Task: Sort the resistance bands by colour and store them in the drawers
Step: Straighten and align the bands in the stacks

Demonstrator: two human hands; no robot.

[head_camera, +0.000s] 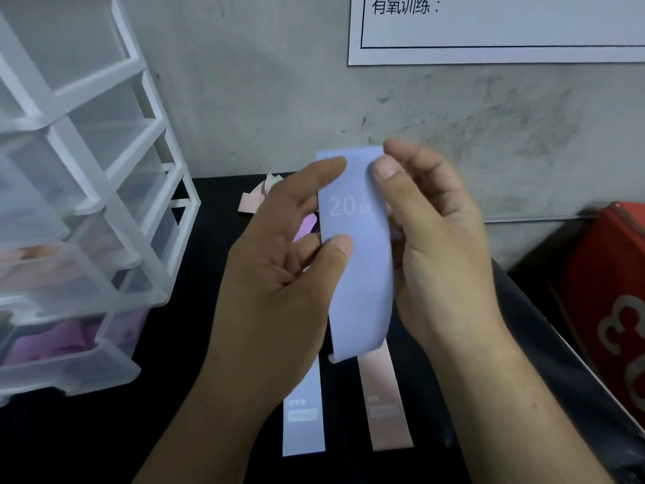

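Observation:
Both hands hold up a pale blue resistance band (361, 274) marked "20" above the black table. My left hand (282, 274) pinches its left edge with the thumb in front. My right hand (436, 239) pinches its top right edge between thumb and fingers. Below them on the table lie another pale blue band (303, 417) and a pink band (385, 406). A purple band (306, 227) peeks out behind my left hand. More pink bands (254, 199) lie by the wall. The clear drawer unit (115, 190) stands at the left, its lower drawers pulled out, with purple bands (62, 340) in the lowest.
A grey concrete wall with a white printed sheet (495, 29) rises right behind the table. A red box (614, 291) stands at the right beyond the black table's (195, 396) edge. The pulled-out drawers overhang the table's left part.

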